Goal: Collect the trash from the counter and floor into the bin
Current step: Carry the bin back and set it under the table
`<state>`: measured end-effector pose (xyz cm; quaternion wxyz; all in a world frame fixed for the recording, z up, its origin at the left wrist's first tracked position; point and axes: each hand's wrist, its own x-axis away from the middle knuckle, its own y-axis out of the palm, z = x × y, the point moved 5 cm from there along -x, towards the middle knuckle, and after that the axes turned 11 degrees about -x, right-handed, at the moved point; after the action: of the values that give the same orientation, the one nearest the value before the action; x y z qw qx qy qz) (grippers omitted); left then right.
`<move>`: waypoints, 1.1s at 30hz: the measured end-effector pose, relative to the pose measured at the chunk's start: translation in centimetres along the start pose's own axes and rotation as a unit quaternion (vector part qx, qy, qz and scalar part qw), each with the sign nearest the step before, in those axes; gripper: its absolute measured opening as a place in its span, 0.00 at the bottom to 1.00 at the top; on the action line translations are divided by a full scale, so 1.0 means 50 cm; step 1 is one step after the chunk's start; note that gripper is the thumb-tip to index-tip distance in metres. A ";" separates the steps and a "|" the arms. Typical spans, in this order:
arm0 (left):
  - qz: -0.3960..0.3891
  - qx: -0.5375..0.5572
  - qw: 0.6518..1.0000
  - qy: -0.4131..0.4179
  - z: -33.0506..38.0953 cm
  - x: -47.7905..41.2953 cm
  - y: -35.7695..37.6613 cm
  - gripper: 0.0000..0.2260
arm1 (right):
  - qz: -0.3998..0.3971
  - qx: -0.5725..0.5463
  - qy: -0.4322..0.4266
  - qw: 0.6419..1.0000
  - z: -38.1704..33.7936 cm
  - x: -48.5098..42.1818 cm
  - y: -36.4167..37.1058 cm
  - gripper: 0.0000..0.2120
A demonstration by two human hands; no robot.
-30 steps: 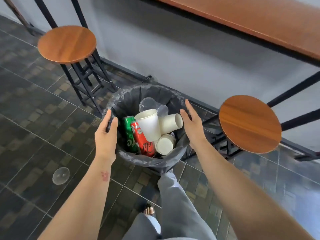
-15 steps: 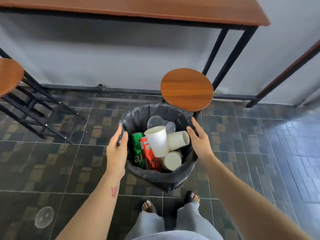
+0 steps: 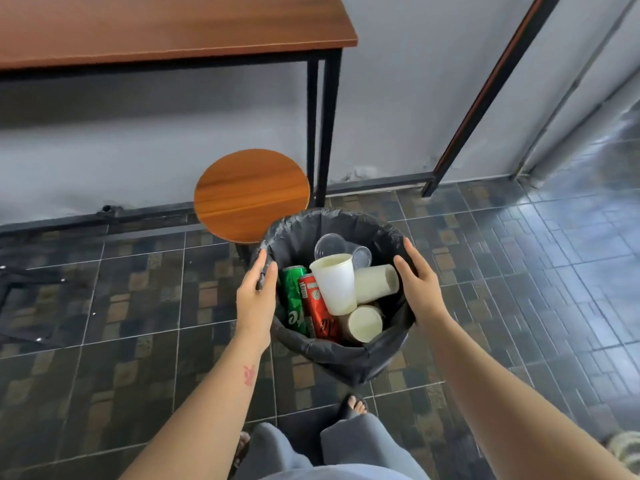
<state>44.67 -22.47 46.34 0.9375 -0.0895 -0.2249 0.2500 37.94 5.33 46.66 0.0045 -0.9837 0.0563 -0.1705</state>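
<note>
Both hands [image 3: 254,303] [image 3: 420,289] gripping bin rim [image 3: 332,348] — clear floor [image 3: 519,271] rightward

The bin [image 3: 341,355], lined with a black bag and standing on the tiled floor just beside the round wooden stool [image 3: 251,195], holds 3 white paper cups [image 3: 335,284], a green can [image 3: 293,296], a red can [image 3: 317,308] and clear lids [image 3: 329,244].
</note>
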 end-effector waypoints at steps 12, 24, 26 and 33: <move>-0.033 0.002 0.999 -0.002 0.139 -0.134 0.374 0.20 | 0.020 0.012 -0.016 1.000 -0.098 -0.338 -0.226 0.21; 0.003 0.031 0.999 -0.041 0.240 -0.343 0.621 0.18 | -0.017 0.050 0.021 0.998 -0.163 -0.712 -0.274 0.21; 0.016 0.040 0.997 -0.057 0.243 -0.377 0.652 0.18 | -0.031 0.062 0.036 0.997 -0.165 -0.772 -0.273 0.21; 0.109 0.038 0.986 -0.122 0.231 -0.480 0.755 0.19 | -0.114 0.092 0.081 0.986 -0.152 -0.994 -0.236 0.21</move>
<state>4.54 -1.63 36.89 0.8729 -0.0466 -0.3168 0.3681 -9.82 22.72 37.50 0.0711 -0.9621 -0.0715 -0.2532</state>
